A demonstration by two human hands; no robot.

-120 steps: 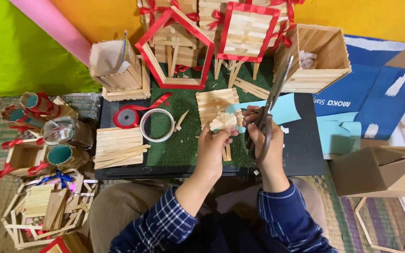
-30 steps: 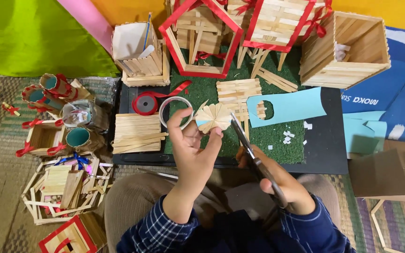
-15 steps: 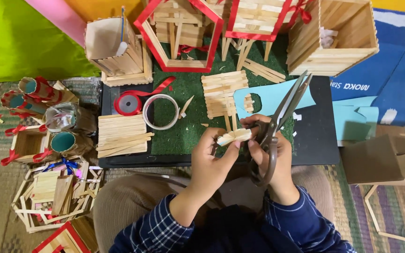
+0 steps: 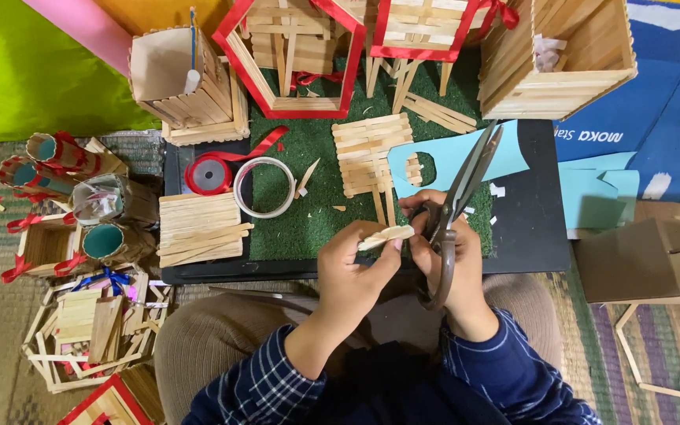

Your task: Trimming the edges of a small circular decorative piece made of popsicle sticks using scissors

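Wooden stick [image 4: 386, 234] pinched in left hand [image 4: 353, 271].

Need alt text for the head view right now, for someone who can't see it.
A seated person's left hand pinches a short wooden craft stick while the right hand grips scissors, blades pointing away, over a green mat crowded with stick-built houses.

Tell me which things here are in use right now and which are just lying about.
In use: wooden stick in the left hand; scissors in the right hand.

Lying about: tape ring, red ribbon spool, stick stack, blue paper cutout.
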